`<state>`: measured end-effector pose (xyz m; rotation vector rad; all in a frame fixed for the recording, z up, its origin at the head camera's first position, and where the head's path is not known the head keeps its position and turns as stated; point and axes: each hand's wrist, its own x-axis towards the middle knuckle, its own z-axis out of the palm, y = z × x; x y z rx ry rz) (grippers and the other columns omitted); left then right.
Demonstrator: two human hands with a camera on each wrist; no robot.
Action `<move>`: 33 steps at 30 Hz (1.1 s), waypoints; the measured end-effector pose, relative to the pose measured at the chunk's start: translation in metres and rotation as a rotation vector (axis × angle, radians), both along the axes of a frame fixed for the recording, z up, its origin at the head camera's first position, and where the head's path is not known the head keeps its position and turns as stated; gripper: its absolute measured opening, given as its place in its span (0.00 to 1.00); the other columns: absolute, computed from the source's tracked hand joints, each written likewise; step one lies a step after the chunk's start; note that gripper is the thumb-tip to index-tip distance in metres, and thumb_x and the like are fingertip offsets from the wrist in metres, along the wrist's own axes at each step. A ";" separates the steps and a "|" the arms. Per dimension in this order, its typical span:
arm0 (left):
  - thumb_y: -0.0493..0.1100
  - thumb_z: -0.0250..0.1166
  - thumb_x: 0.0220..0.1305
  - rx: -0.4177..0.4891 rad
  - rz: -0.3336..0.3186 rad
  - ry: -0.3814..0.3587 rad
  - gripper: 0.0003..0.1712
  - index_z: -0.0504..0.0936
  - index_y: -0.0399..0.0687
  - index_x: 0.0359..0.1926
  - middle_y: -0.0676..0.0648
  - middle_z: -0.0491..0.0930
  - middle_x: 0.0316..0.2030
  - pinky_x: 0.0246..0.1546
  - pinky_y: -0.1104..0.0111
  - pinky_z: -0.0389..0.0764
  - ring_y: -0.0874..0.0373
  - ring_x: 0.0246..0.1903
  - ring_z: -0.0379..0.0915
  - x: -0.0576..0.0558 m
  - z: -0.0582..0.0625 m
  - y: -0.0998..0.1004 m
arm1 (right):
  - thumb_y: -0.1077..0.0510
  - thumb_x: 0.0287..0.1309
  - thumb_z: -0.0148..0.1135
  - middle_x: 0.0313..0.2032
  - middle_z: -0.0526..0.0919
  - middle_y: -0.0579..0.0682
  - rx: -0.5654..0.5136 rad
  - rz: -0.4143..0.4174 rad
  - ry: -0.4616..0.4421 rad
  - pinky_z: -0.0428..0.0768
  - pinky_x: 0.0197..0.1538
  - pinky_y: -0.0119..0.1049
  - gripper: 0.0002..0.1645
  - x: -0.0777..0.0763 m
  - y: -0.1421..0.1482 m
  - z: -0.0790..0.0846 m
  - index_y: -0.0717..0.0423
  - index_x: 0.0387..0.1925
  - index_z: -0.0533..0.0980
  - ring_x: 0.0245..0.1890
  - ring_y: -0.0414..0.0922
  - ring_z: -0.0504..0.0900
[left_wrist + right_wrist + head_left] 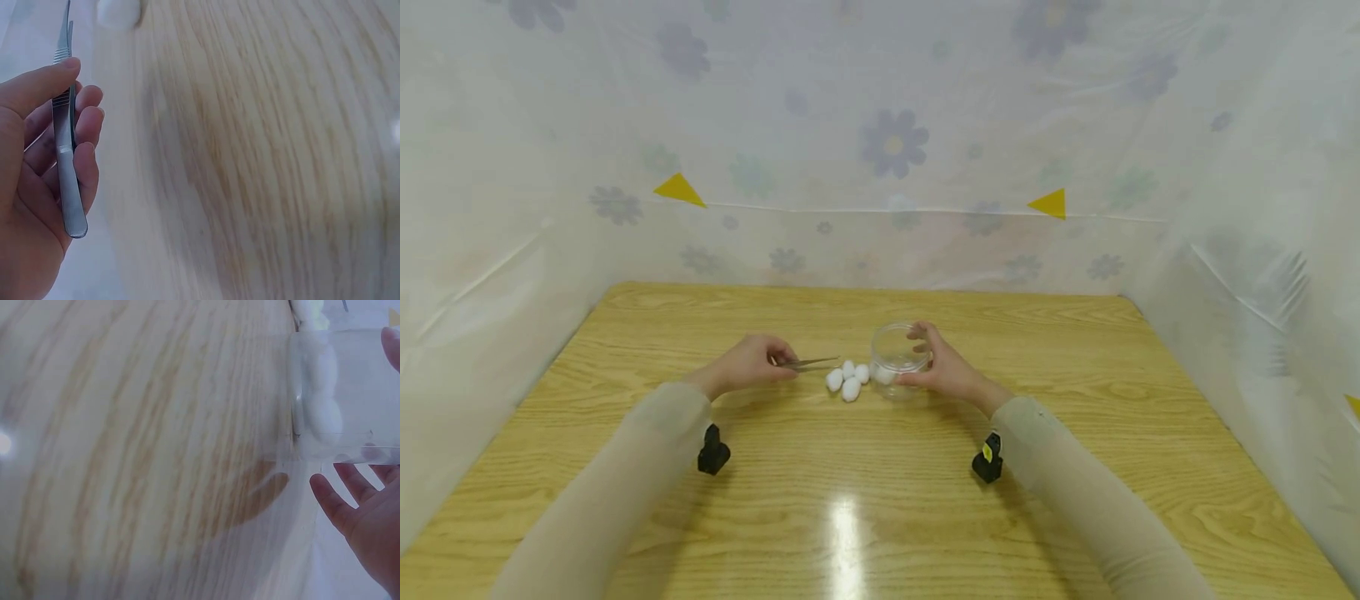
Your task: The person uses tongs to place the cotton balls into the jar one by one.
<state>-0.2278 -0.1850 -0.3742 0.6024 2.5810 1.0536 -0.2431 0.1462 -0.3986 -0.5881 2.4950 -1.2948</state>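
Note:
My left hand [751, 363] pinches a pair of metal tweezers [70, 181] between thumb and fingers. Their tips point right, toward a small cluster of white cotton balls [851, 389] on the table. Just right of that cluster stands a clear round jar [893, 346], open at the top. White cotton balls [326, 415] lie at its bottom, seen through the wall. My right hand [953, 368] holds the jar from its right side, thumb on the near side and fingers on the far side. In the left wrist view one cotton ball [119, 12] shows at the top edge.
The wood-grain table [760, 500] carries all of this. A pale flowered sheet [850, 100] hangs behind it and along both sides, with yellow triangles [680, 191] on it. A black wrist camera [713, 451] sits at each sleeve.

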 end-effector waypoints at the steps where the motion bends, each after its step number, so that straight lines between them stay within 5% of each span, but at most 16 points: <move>1: 0.39 0.64 0.60 -0.008 -0.002 0.003 0.09 0.82 0.40 0.40 0.45 0.82 0.32 0.30 0.67 0.78 0.56 0.30 0.77 0.000 0.000 -0.001 | 0.50 0.51 0.69 0.68 0.55 0.57 0.000 0.000 0.000 0.66 0.62 0.55 0.56 0.000 0.000 0.000 0.53 0.70 0.43 0.66 0.57 0.61; 33: 0.37 0.65 0.58 -0.099 -0.010 -0.072 0.09 0.82 0.36 0.38 0.46 0.81 0.26 0.25 0.69 0.75 0.60 0.20 0.73 0.002 -0.006 -0.002 | 0.51 0.51 0.70 0.67 0.57 0.56 0.000 -0.001 0.015 0.67 0.61 0.54 0.54 0.000 -0.001 0.000 0.54 0.69 0.46 0.65 0.57 0.62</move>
